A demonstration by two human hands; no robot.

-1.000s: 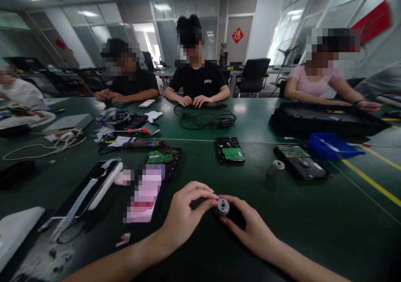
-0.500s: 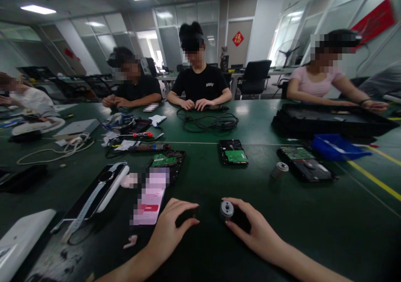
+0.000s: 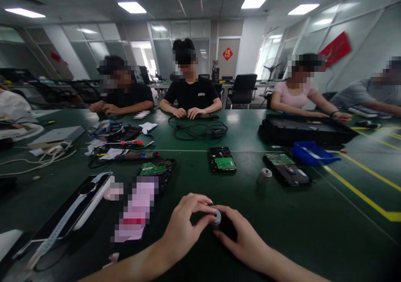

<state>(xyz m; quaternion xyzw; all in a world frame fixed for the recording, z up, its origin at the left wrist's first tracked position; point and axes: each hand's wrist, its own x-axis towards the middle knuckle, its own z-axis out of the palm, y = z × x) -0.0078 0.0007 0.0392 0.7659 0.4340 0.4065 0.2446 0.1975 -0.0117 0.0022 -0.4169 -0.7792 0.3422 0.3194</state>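
Nearside of the black-and-green rectangular hard drive [image 3: 223,161], across open green tabletop [image 3: 225,189], right hand [image 3: 240,237], half-curled, holds a silver metal cylinder [image 3: 217,219]; left hand [image 3: 184,220], fingertips near-closed, meets its top edge, grip indeterminable.

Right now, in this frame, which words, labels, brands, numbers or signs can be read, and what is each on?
"福": red diamond sign on the door.
Black T-shirt, middle: pale chest lettering, too blurred to read.
Red banner, right: too blurred.
Phone screen: pixelated, unreadable.
Hard drives: any print too small.
Held metal cylinder: no text can be made out.
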